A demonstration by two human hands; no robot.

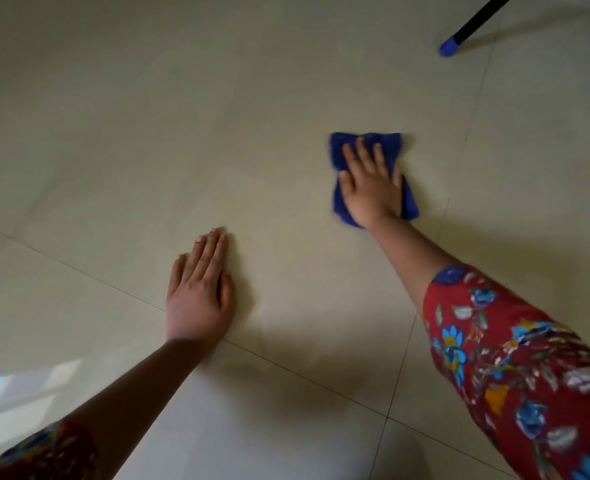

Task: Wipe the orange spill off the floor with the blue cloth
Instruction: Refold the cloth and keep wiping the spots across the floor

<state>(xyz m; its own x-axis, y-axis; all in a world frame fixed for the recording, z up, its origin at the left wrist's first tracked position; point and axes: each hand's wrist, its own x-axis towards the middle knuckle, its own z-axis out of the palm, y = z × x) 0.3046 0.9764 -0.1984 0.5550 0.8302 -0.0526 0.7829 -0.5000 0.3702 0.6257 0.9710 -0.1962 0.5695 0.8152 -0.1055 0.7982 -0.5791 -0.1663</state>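
Fingers (364, 150) of the right hand (369, 187) lie spread flat on the cloth (338, 202), its long axis running 12 to 6. Left hand (198, 289) rests flat on the floor (113, 133) at 8 o'clock, farther off. No spill shows.

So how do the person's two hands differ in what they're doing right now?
The right hand lies flat on the blue cloth, pressing it to the floor; the left hand rests flat on bare tile, with nothing under it. The right hand reaches further from the person, its arm stretched out; the left hand sits closer in. Both have straight fingers, palms down, and both arms wear a red floral sleeve. No orange spill is visible.
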